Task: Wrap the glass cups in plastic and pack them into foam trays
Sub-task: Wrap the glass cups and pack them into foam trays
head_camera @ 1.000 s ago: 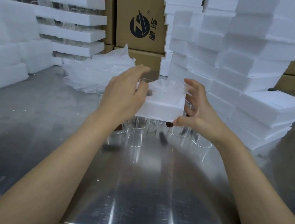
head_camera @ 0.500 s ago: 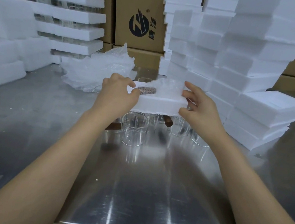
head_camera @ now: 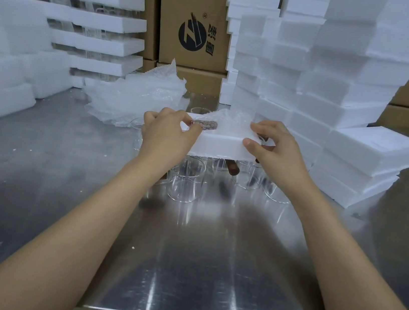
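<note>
- Left fingertips [head_camera: 186, 119]: we see thumb and forefinger pinched on the plastic-covered brown handle [head_camera: 207, 124] of the wrapped cup [head_camera: 229, 121]; the other fingers are curled in.
- Right fingers [head_camera: 265, 128]: laid over the top right rim of the foam tray [head_camera: 222, 144], thumb pressed on its front wall, so this hand is grasping the tray.
- Left hand [head_camera: 168, 136] sits against the tray's left end, right hand [head_camera: 276, 153] at its right end.
- The wrapped cup lies inside the tray, handle pointing left, wrap bulging above the rim.
- The tray sits over the bare glass cups [head_camera: 186, 178]; we cannot tell whether it rests on them.
- The cups stand in a cluster on the metal table [head_camera: 183, 257], some with brown handles.
- A loose heap of bubble wrap [head_camera: 137, 98] lies on the table, behind and left of the hands.
- Empty foam stacks [head_camera: 316, 65] stand to the right, with a lower stack [head_camera: 370, 162] beside them.
- Packed foam layers [head_camera: 98, 21] are at far left, cardboard boxes [head_camera: 195, 22] at the back.
</note>
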Motion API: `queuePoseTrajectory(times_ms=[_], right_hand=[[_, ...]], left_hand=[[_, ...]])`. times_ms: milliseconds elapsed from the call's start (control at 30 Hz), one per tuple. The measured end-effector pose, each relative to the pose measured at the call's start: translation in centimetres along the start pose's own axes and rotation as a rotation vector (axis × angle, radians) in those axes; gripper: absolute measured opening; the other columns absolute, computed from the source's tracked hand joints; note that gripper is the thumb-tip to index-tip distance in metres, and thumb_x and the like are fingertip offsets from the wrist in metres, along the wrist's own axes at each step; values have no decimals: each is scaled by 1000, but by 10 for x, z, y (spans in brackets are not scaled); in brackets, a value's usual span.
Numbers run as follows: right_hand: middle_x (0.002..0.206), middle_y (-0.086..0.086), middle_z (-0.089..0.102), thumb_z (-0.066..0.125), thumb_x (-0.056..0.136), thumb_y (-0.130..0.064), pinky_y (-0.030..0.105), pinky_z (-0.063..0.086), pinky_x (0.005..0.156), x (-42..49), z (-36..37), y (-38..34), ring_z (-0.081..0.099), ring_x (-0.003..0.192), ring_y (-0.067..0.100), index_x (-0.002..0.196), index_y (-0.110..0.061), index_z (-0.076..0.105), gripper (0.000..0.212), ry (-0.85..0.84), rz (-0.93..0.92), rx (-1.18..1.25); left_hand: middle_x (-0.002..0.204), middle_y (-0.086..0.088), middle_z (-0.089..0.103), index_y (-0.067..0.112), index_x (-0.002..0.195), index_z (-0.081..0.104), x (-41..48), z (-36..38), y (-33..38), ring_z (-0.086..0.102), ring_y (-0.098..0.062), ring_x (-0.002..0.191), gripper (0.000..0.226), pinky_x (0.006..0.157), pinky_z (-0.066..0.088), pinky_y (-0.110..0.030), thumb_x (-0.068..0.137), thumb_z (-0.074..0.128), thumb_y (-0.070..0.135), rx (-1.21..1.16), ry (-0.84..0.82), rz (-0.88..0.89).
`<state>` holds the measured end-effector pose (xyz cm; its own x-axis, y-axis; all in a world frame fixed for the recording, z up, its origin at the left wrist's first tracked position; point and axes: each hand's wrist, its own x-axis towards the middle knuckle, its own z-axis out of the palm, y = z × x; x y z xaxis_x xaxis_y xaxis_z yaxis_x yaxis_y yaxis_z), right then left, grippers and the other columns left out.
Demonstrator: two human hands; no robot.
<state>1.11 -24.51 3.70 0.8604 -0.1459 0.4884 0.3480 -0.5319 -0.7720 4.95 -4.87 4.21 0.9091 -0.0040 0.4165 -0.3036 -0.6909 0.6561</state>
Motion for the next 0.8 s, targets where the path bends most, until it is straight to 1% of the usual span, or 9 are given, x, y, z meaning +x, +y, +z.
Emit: queuePoseTrajectory(times_ms=[100,167,300,433,500,567,667,733,800], right_hand=[[106,-11,54,65,89,-14,23,49,84,0,0,2,58,101,13,130,-18,53,43,7,-20,10],[107,-8,57,65,89,-17,24,45,90,0,0,4,56,104,12,133,-24,44,49,6,-48,-18],[109,-5,52,57,92,-23,24,38,86,1,1,8,50,107,12,137,-25,40,48,-24,-169,-269],[106,-7,49,52,92,-25,34,43,90,0,2,8,45,107,11,139,-26,40,48,-41,-234,-393],[108,-10,47,51,93,-25,30,41,90,-1,1,6,46,109,11,138,-25,42,46,-36,-248,-406],[108,-10,47,51,93,-19,22,38,85,-2,-7,1,51,109,15,127,-18,53,34,109,-316,-384],[98,7,57,47,81,-5,30,43,79,1,-36,-6,57,95,27,98,-7,63,23,666,-343,-306],[104,13,58,45,75,-10,29,35,85,1,-58,-2,54,102,30,97,-8,63,29,946,-173,-385],[125,11,50,48,77,-17,28,26,98,-2,-74,9,43,123,31,108,-13,63,35,918,75,-555]], left_hand=[[125,0,55,23,109,65,-1,1,1,28,-25,123,27,90,25,-29,96,47,38,-2,10,-5],[125,0,56,23,109,64,-1,1,0,29,-25,123,26,90,25,-30,96,47,38,-5,16,-3],[122,1,57,24,107,65,-2,3,0,29,-23,120,26,88,25,-28,95,47,38,-4,37,2],[119,0,58,24,106,65,-1,3,-2,31,-24,118,26,86,25,-28,94,48,40,17,42,14],[119,0,58,24,105,65,-1,2,-4,32,-24,119,26,86,26,-28,94,48,41,16,39,19],[120,1,58,26,103,64,0,1,-4,31,-24,120,24,86,26,-28,93,48,42,8,34,19],[121,2,58,27,105,64,-1,1,-5,32,-22,122,25,85,26,-28,93,48,42,5,35,15],[122,2,58,26,107,65,-1,1,-4,32,-23,122,28,85,27,-29,93,48,42,13,42,11],[122,2,59,25,109,66,-1,2,-4,33,-23,122,30,86,29,-29,93,48,43,14,49,10]])
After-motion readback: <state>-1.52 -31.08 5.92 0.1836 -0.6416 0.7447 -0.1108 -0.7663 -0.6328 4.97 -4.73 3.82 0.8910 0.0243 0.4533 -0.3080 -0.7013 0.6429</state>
